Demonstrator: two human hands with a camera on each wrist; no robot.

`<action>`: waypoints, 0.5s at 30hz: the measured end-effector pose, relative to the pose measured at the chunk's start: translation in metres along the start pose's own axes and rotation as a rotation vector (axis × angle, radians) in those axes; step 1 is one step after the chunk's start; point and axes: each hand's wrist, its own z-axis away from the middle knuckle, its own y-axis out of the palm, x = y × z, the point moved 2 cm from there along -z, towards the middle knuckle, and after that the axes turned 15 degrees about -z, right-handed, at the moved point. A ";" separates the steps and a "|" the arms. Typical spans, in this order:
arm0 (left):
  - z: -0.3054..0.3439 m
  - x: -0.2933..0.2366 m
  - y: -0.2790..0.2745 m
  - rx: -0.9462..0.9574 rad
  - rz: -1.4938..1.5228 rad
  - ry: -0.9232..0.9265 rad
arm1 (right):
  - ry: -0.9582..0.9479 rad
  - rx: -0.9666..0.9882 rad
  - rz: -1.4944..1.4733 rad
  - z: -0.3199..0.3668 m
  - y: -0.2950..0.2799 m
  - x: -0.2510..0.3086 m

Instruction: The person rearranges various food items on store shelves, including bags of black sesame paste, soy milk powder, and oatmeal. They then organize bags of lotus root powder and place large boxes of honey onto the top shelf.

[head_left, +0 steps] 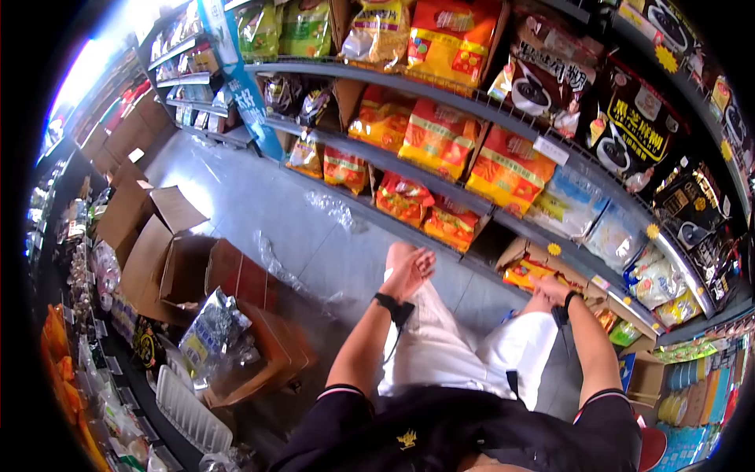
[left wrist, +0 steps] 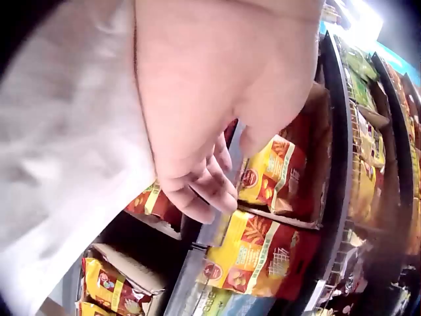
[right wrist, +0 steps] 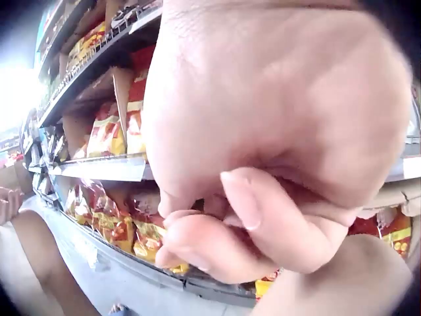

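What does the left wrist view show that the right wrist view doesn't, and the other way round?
Only the left wrist view: green packets on an upper shelf, near the top right.

Only the right wrist view: the right hand, close up with its fingers curled, and the bare left knee at the left side.

Both: the left hand, large in its own view and just a sliver at the other's left edge; red-and-yellow packets on shelves; and white clothing.

Head view high; wrist views close.
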 end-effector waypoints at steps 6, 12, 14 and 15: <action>-0.014 -0.010 0.030 -0.047 0.084 0.013 | 0.215 0.030 -0.324 0.016 -0.010 -0.048; -0.020 -0.020 0.029 0.098 0.197 -0.048 | 0.137 0.011 -0.538 0.013 -0.029 -0.072; -0.019 -0.022 0.020 0.139 0.218 -0.035 | 0.128 -0.006 -0.598 0.012 -0.036 -0.077; -0.008 -0.026 0.032 0.044 0.237 -0.022 | 0.118 0.000 -0.611 0.008 -0.039 -0.084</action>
